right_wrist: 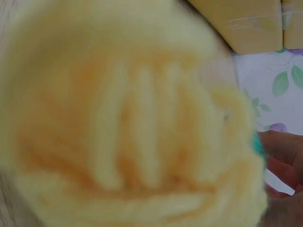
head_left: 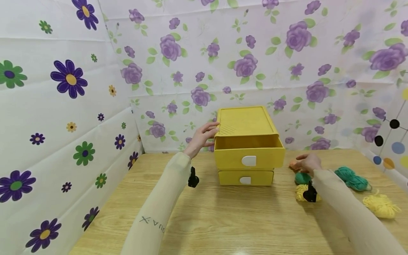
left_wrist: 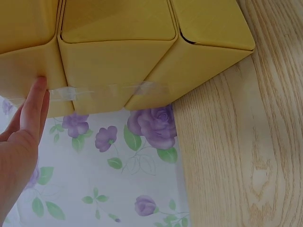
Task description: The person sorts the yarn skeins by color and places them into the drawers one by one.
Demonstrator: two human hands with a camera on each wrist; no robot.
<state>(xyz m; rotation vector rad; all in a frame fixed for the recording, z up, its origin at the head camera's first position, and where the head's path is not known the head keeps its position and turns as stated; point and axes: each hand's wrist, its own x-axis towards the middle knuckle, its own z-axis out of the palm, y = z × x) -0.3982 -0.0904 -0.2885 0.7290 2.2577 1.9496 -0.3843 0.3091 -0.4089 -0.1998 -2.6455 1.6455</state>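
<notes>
A yellow drawer box (head_left: 245,122) stands at the back, its upper drawer (head_left: 231,157) pulled out and its lower drawer (head_left: 232,178) pushed in. The fingers of my left hand (head_left: 201,139) rest against the box's left side; in the left wrist view a straight finger (left_wrist: 35,101) touches the yellow wall. My right hand (head_left: 308,163) is low over the yarn, right of the box. At its fingertips lies orange yarn (head_left: 292,165), with green yarn (head_left: 302,178) below; its grip is partly hidden. Yellow yarn (right_wrist: 142,132) fills much of the right wrist view.
Farther right on the wooden table (head_left: 248,226) lie a teal skein (head_left: 352,179) and a yellow skein (head_left: 380,205). Flower-printed sheets (head_left: 191,71) hang behind and at the sides. Clear tape (left_wrist: 109,90) runs across the box's side.
</notes>
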